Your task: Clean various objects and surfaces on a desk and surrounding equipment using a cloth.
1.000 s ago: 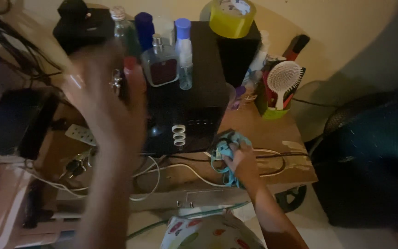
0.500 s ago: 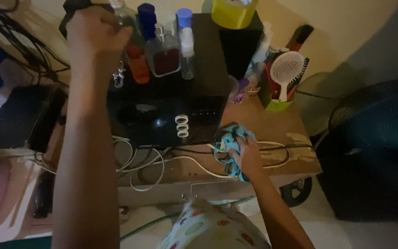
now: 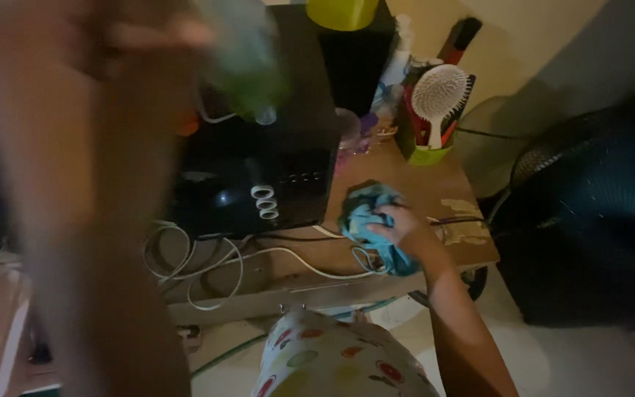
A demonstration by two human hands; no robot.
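I am pressing my right hand point(image 3: 406, 229) down on the blue cloth point(image 3: 365, 213), fingers bunching it against the bench point(image 3: 413, 192) just right of the black box point(image 3: 259, 184). My left hand point(image 3: 104, 44) is lifting a blurred greenish bottle point(image 3: 248, 62) at far left; I cannot tell its exact grip.
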